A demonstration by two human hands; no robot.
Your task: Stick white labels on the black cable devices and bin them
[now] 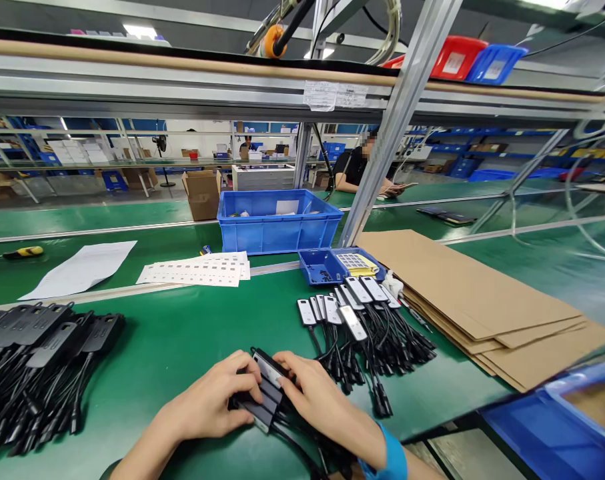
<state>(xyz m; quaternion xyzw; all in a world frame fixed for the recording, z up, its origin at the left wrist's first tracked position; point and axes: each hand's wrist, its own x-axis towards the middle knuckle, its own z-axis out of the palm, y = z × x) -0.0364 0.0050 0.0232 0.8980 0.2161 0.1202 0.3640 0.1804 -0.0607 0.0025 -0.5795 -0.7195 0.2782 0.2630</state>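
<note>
Between my hands, low in the middle of the head view, is a row of small flat cabled boxes, dark with silver-grey faces. Their black cables run down toward the lower right. My left hand grips the row from the left, fingers curled over the boxes. From the right, my right hand closes on the same row, thumb on the silver face of the far box. To the right lies a pile of similar cabled boxes, silver faces up. A second pile of dark boxes lies at the left.
Beyond the piles stand a small blue parts tray and a blue crate. Cardboard sheets lie at the right, label sheets and white paper at the back left. A metal post rises behind. A person sits across.
</note>
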